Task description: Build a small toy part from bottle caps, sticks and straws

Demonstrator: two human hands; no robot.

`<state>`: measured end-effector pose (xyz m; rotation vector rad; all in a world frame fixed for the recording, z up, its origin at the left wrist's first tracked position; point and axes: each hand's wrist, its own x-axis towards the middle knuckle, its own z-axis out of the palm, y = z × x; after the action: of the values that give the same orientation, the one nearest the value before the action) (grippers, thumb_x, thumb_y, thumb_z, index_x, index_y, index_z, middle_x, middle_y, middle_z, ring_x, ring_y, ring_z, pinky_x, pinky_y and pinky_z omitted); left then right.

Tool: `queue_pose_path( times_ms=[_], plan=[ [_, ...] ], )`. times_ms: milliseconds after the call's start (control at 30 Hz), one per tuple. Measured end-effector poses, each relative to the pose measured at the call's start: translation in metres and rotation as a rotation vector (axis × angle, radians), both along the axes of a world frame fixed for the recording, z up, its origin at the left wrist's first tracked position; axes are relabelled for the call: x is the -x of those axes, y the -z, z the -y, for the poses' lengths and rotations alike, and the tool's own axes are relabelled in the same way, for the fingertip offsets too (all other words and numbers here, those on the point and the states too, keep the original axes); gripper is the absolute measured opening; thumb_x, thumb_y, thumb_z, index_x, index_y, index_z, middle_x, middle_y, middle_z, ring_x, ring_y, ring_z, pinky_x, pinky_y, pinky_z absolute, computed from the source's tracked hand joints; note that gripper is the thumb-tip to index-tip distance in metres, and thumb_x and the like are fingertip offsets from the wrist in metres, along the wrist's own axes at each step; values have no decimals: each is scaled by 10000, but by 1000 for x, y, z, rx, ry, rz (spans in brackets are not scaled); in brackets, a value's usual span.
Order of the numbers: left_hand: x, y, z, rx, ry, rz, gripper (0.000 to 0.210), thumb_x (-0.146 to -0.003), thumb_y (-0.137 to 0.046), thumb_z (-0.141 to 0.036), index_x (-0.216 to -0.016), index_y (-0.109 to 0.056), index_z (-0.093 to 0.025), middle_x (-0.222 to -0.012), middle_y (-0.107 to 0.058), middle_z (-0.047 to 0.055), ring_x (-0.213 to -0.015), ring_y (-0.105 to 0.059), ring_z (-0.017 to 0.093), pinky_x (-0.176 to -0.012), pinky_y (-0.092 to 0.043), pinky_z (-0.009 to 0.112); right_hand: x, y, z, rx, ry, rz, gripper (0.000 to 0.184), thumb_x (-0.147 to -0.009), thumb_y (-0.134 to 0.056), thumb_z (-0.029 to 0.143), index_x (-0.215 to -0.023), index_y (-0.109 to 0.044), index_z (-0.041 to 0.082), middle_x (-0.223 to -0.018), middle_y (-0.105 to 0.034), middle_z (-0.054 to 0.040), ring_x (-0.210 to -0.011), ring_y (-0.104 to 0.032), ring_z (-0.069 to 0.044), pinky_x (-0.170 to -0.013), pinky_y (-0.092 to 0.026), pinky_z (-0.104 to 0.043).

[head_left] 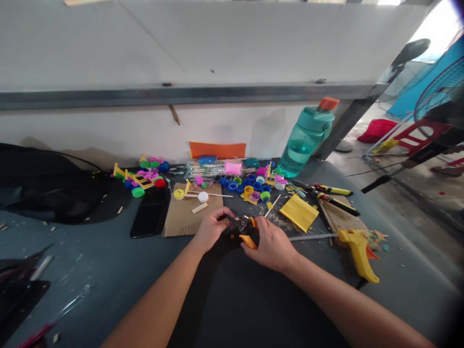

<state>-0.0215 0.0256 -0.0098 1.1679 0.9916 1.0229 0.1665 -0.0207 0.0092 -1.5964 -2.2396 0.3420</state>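
Note:
My right hand (pixel 273 245) is wrapped round the orange-and-black handles of a pair of pliers (pixel 243 223), whose dark jaws point to the left. At those jaws, my left hand (pixel 212 228) is closed in a pinch; what its fingertips hold is too small to make out. Just beyond lies a piece of cardboard (pixel 177 217), bearing a wooden stick with a yellow cap (pixel 179 194) and a white cap (pixel 203 197), plus a short flat wooden piece (pixel 199 208). Several coloured bottle caps (pixel 254 196) are scattered behind the pliers. A folded yellow sheet (pixel 299 212) is right of them.
A yellow glue gun (pixel 358 251) lies at the right, near yellow-and-black pliers (pixel 337 197). At the back stand a teal water bottle (pixel 302 140) and wrapped sticks (pixel 206 169). A phone (pixel 149 215), small wheeled assemblies (pixel 143 180) and a black bag (pixel 47 183) occupy the left.

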Motion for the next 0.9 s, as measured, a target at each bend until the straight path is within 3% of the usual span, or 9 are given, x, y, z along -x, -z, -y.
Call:
queue_pose_path(
  times_ms=[500,900],
  plan=[
    [0,2,-1,-7,28,46,237,-664,-734,-356,-684,-619,-150,-693,-596,-3,-675,-529,125,-653,-431,239,0,-3,0,31,-42,79,412,-714,-575,469,-954,-434,166,-862,-576,-92,-810,-593,-249,-690,-452,-338],
    [1,6,-2,-10,34,50,239,-667,-735,-353,-663,-615,-147,-691,-591,0,-688,-523,125,-664,-415,236,1,-5,2,57,-32,104,386,-718,-568,468,-929,-419,180,-814,-578,-67,-719,-598,-214,-614,-416,-297]
  ],
)
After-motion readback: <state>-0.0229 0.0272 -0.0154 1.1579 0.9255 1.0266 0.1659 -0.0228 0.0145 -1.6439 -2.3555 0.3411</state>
